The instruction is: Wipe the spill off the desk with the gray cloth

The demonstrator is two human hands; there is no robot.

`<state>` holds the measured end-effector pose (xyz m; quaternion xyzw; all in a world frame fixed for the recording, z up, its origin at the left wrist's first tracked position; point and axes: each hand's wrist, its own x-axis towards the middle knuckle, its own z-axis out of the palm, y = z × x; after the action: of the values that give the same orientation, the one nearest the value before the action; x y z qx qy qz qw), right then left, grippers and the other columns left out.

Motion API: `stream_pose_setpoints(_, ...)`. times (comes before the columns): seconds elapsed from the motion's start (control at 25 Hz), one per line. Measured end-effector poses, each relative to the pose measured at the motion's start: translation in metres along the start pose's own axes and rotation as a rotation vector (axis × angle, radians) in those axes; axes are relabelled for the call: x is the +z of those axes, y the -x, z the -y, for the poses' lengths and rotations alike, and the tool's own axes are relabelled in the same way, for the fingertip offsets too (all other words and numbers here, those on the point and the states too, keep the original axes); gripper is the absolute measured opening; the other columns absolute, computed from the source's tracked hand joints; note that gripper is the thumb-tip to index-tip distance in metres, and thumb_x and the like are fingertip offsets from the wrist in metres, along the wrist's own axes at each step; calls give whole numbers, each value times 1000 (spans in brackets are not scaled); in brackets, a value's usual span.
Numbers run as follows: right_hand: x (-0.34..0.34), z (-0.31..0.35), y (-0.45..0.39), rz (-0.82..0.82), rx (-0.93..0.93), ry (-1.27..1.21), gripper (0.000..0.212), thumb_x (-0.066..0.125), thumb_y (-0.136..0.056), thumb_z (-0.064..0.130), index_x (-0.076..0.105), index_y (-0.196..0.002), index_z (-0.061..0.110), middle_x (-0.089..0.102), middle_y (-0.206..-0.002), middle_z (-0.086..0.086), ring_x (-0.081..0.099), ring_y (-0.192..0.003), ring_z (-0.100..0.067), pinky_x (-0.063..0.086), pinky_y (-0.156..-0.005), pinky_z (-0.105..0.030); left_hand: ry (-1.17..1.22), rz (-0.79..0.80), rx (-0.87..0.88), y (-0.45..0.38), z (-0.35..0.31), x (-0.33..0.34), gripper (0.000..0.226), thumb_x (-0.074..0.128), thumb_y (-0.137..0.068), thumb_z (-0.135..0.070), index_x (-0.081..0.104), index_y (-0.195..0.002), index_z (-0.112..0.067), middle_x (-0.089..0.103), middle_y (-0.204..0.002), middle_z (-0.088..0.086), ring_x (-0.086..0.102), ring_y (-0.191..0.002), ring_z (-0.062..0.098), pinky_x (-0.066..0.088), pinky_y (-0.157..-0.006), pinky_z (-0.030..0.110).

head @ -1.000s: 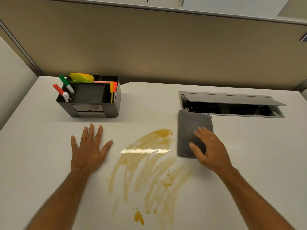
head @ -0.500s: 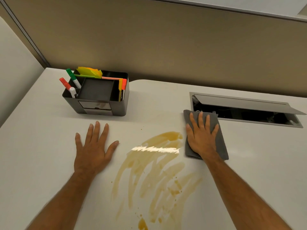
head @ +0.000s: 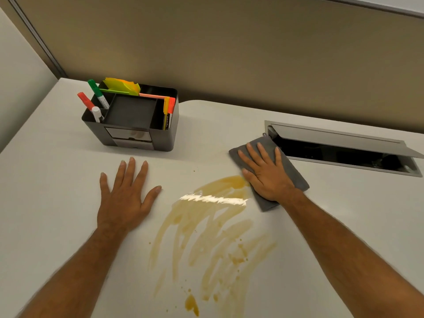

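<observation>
A brown streaky spill [head: 213,228] spreads across the middle of the white desk [head: 57,180], with drops trailing toward the near edge. The gray cloth [head: 296,177] lies flat at the spill's upper right corner, turned at an angle. My right hand [head: 266,175] presses flat on the cloth with fingers spread, thumb at the spill's edge. My left hand [head: 126,196] rests palm down on the bare desk to the left of the spill, holding nothing.
A black desk organizer [head: 135,134] with markers and sticky notes stands at the back left. An open cable hatch [head: 344,152] with a raised lid sits in the desk right behind the cloth. A beige partition wall [head: 229,53] runs along the back.
My right hand went from gripping the cloth's near edge to lying flat on top of it, and the cloth has rotated and slid left to touch the spill. The left hand stayed put.
</observation>
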<state>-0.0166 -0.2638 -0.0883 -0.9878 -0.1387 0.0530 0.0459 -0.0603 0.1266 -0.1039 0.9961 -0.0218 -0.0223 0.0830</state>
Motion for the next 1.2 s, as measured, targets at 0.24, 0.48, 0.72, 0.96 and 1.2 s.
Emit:
stream_pose_setpoints(0.24,9,9,62,15,-40,-1,59,9,-101,55,2,-158,39,-1,-169,10,-11,-155,-16,-9,-121,-60,-7,5,2,0,0,-1,79,6,-89,-74,5,-157,-33,3,-168,1,-2,-154,20,-5,-119,57)
stream_pose_setpoints(0.48,20,43,148,37,182,-12,61,7,-101,56,-6,-157,38,-10,-168,9,-15,-155,-18,-7,-122,-60,-9,20,5,1,1,0,80,3,-88,-75,2,-157,-33,1,-168,1,-5,-154,20,-6,-119,58)
stream_pose_setpoints(0.72,41,126,202,-32,529,-34,64,11,-100,53,9,-159,27,7,-168,-4,2,-156,-28,0,-121,-61,10,17,5,1,-1,-1,81,4,-88,-75,4,-157,-32,1,-168,1,-5,-154,20,-6,-119,58)
stream_pose_setpoints(0.96,40,140,173,-49,699,-59,69,0,-95,57,-8,-157,28,-9,-168,-4,-13,-155,-28,-6,-121,-63,1,12,10,1,-2,-1,82,2,-88,-74,4,-157,-31,1,-168,3,-4,-154,21,-7,-119,59)
stream_pose_setpoints(1.2,35,130,120,-74,716,-79,66,8,-100,55,-5,-159,27,-6,-169,-6,-10,-155,-30,-7,-120,-65,-5,11,15,2,-3,-2,82,2,-88,-73,3,-157,-30,2,-168,4,-3,-154,22,-5,-119,60)
